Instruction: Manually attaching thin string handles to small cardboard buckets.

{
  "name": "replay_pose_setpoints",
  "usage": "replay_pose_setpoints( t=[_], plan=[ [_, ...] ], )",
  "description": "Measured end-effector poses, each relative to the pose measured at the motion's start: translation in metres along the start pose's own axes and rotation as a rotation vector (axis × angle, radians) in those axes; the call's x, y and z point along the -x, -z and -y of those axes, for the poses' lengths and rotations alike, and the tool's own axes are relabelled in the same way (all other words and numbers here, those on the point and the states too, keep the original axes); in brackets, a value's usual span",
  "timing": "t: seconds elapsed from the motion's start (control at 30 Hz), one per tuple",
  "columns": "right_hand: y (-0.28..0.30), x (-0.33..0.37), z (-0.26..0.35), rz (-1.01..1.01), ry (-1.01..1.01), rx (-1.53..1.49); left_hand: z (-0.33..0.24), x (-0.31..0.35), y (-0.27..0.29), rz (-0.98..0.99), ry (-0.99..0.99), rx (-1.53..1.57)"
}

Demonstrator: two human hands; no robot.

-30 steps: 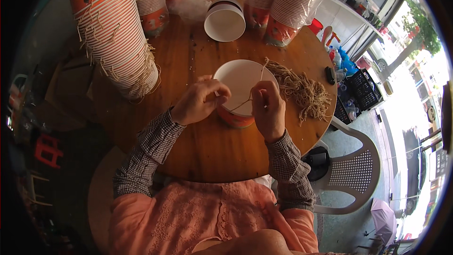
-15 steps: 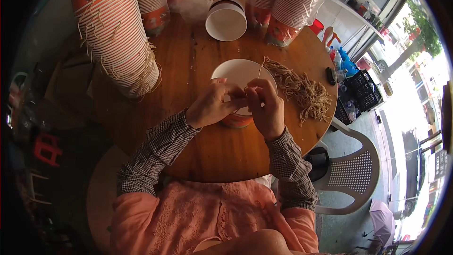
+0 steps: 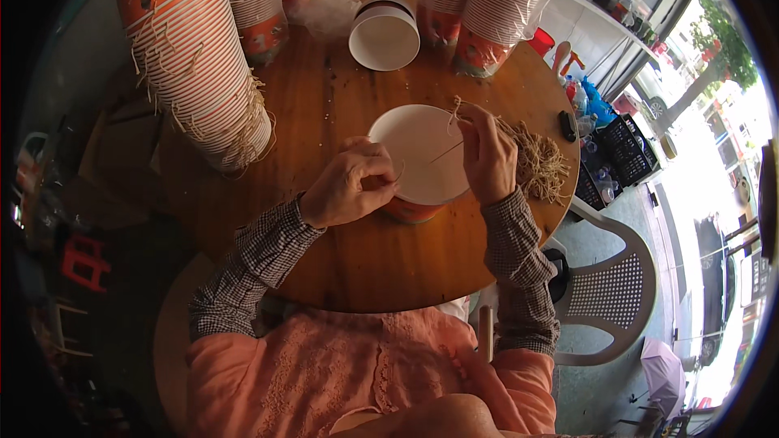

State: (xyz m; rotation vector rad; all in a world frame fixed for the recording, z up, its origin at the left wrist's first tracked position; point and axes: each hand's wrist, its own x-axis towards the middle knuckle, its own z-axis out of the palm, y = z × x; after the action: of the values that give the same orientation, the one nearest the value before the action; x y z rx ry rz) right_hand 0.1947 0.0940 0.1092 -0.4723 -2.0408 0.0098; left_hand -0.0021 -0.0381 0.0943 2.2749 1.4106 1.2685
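A white-lined paper bowl (image 3: pixel 410 131) with an orange outside stands before me on the wooden table. At its left rim my left hand (image 3: pixel 350 183) is closed in a pinch, and a short curl of straw-coloured string (image 3: pixel 401 169) shows at its fingertips. My right hand (image 3: pixel 490 158) is closed over the bowl's right rim. From its fingers a thin straight strand (image 3: pixel 447 151) slants down across the bowl's mouth. A tangled bundle of straw-coloured strings (image 3: pixel 542 166) lies just right of that hand, its tip reaching behind the fingers.
A tall stack of orange paper bowls (image 3: pixel 203 65) with strings hanging from it leans at the left. Bagged bowl stacks (image 3: pixel 507 8) stand along the back, near two loose bowls (image 3: pixel 385 39). A plastic chair (image 3: pixel 608 292) stands right of the table (image 3: pixel 349 276).
My hands have drawn apart from above the bowl. The left moved left and slightly down, the right moved right and up, with the thin strand now stretching from its fingers.
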Motion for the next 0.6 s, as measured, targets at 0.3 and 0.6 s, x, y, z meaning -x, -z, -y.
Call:
replay_pose_setpoints(
  t=[0.3, 0.6],
  plan=[
    [0.003, 0.009, -0.015, -0.086, -0.013, 0.034, 0.003, -0.001, -0.001, -0.067, -0.104, -0.244],
    [0.004, 0.079, -0.044, 0.081, -0.279, -0.147, 0.006, 0.0, -0.001, -0.079, -0.151, -0.323]
  ],
)
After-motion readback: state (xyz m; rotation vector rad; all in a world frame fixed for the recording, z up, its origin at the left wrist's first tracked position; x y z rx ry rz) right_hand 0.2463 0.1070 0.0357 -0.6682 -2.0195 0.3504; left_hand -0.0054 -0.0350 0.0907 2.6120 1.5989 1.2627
